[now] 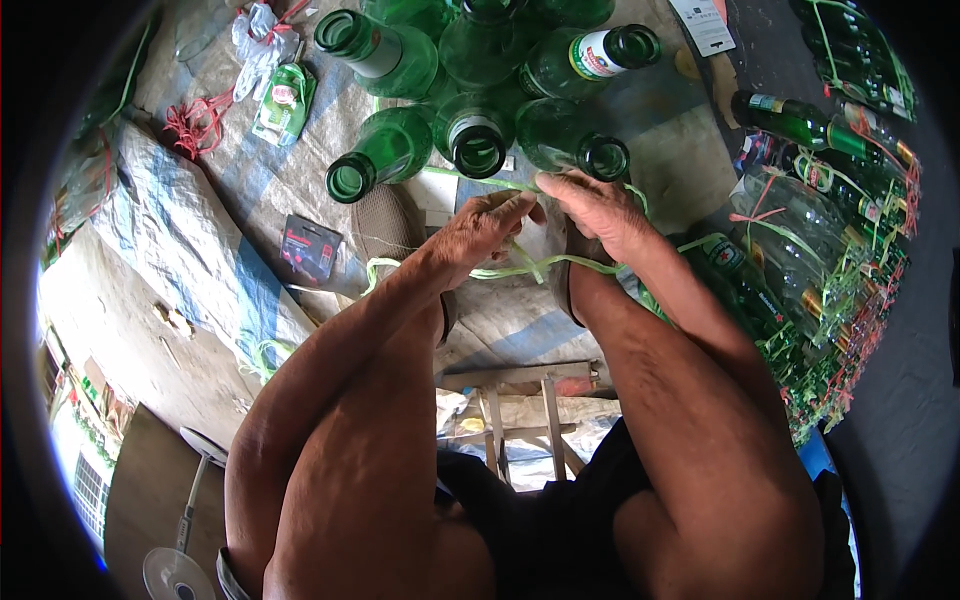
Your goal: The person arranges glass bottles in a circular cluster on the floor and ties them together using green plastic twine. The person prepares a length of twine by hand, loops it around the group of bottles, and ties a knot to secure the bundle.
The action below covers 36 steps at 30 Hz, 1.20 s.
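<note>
Several empty-looking green glass bottles (392,140) stand bunched together just beyond my hands, their open mouths tilting outward toward the rim of the view. A light green plastic string (590,264) runs along the near side of the bunch, and its loose length trails across my forearms and feet. My left hand (487,228) is closed, pinching the string between thumb and fingers. Close beside it, just in front of the nearest bottles, my right hand (598,212) also has its fingers closed on the string. The exact spot where the string passes through the fingers is partly hidden.
Tied bundles of green bottles (860,135) lie along the right. A woven sheet (185,225) covers the floor at left, with red string (200,124), a green packet (284,104) and a dark card (311,248) on it. A fan (180,575) stands lower left.
</note>
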Tool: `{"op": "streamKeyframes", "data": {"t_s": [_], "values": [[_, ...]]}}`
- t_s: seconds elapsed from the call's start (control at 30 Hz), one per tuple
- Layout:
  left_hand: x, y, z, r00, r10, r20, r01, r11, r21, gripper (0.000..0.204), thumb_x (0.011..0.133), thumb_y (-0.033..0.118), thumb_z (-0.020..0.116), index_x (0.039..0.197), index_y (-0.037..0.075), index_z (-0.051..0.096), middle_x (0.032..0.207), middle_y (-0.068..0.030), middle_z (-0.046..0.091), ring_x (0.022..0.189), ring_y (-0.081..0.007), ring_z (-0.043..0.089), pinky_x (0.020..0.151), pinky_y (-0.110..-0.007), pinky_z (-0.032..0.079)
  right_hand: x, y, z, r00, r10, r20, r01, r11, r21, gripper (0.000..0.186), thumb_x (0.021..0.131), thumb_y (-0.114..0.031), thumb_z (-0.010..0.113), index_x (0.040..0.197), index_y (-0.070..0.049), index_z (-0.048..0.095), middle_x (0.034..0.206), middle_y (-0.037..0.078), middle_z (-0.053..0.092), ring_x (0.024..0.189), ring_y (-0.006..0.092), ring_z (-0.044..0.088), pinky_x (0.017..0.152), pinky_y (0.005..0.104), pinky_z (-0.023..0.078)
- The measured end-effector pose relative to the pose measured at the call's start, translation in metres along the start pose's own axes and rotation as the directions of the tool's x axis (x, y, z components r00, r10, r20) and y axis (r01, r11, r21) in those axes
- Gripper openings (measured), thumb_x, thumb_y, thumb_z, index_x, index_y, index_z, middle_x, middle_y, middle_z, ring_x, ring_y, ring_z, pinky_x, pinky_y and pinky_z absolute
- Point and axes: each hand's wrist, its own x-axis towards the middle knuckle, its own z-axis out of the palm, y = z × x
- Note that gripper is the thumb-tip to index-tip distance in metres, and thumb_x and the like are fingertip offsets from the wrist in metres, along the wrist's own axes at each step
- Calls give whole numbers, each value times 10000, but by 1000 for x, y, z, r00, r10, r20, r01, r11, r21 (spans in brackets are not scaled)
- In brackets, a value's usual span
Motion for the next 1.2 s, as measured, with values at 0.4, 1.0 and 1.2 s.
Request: {"op": "streamKeyframes", "data": {"t_s": [0.4, 1.0, 1.2], "values": [[-7, 13, 8, 996, 81, -22, -77, 986, 147, 346, 990, 398, 504, 972, 74, 623, 700, 57, 365, 642, -59, 334, 594, -241, 303, 12, 10, 0, 987, -115, -113, 121, 991, 49, 192, 837, -218, 704, 872, -30, 684, 753, -24, 590, 708, 83, 518, 651, 265, 435], [-16, 28, 3, 996, 87, 2, -72, 841, -536, 333, 992, 182, 401, 1220, 10, 571, 1139, -126, 671, 619, -94, 410, 642, -260, 397, 21, 29, 5, 947, -281, -157, 293, 955, 54, 145, 890, -157, 633, 902, -16, 665, 718, -16, 543, 690, 74, 459, 626, 262, 415], [-12, 18, -3, 972, 224, -75, -235, 891, -389, 276, 1005, 239, 527, 995, -1, 664, 937, -115, 713, 564, -86, 405, 631, -277, 432, 23, 30, 4, 944, -302, -132, 304, 953, -5, 150, 895, -168, 626, 885, -22, 660, 698, -5, 540, 666, 75, 451, 603, 263, 401]]}}
